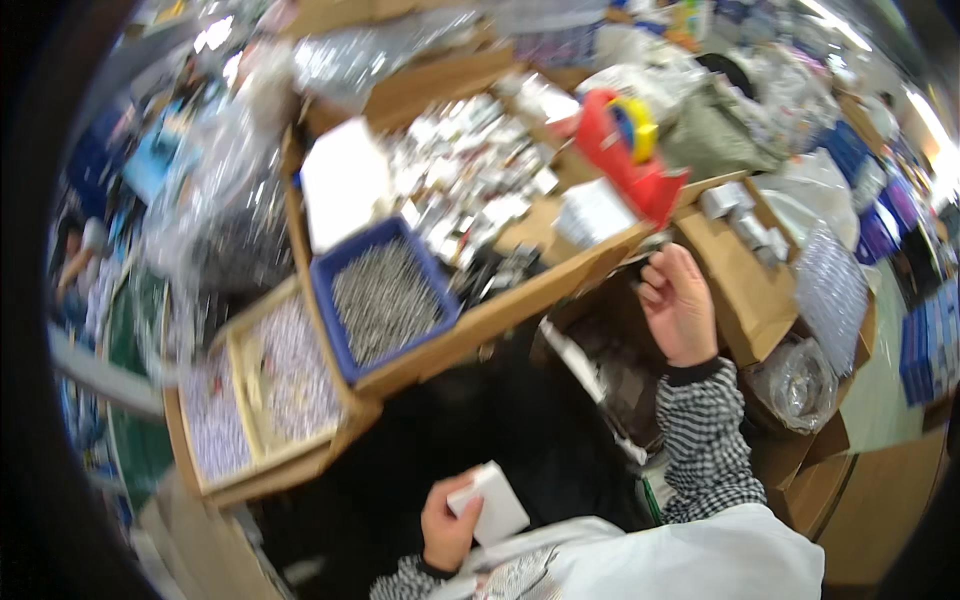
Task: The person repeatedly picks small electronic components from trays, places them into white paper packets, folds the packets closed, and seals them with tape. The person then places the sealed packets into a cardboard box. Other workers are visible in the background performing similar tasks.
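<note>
My left hand [450, 527] is closed around a small white box [497, 505], low in front of my body. Farther right, my right hand [680, 305] is raised with its fingers curled together. Its fingertips are just below the front end of a red tape dispenser [615, 165], which carries a roll with a yellow core [640, 128]. Whether a strip of tape or anything else is between those fingers is too small to make out. The dispenser stands at the right side of a big open carton [520, 312], beside a white block-like stack [592, 212].
The carton holds many small silvery packets [470, 165] and a blue tray [322, 290] of thin metal pieces. A divided box [240, 385] of small pale parts adjoins at left. At right, another open carton [735, 285] holds small white boxes; bubble wrap [830, 290] leans beside it.
</note>
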Motion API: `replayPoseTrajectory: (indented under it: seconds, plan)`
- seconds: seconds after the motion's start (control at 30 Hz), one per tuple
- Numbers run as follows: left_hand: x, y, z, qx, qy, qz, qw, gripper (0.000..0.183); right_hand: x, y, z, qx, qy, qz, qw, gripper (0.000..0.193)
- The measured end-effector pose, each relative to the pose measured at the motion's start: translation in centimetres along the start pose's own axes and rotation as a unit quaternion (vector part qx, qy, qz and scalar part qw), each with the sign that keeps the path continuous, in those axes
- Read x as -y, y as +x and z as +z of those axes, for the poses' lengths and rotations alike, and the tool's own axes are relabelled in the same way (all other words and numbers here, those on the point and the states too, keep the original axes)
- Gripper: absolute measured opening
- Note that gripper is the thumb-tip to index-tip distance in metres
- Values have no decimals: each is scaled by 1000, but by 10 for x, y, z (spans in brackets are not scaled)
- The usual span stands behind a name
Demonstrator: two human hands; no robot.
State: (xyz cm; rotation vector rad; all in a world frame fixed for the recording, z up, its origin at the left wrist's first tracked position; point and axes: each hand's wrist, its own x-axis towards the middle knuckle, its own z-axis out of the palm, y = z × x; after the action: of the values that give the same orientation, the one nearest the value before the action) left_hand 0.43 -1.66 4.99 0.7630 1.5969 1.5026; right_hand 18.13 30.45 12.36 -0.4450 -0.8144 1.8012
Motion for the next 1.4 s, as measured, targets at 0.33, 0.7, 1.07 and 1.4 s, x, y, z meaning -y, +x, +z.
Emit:
replayPoseTrajectory:
  seconds: [0.33,0.7,1.07,1.4]
  plan:
    - [3,-11,-6,28,39,33,998,30,-100,-174,53,17,19,463,886,50]
    - [-21,-20,-9,9,151,52,987,35,-117,-193,79,-49,-23,468,882,36]
    - [-7,-17,-8,12,159,114,981,36,-117,-193,81,-61,-53,450,889,37]
    - [-26,-9,-9,43,196,103,974,46,-116,-189,83,-66,-77,447,889,36]
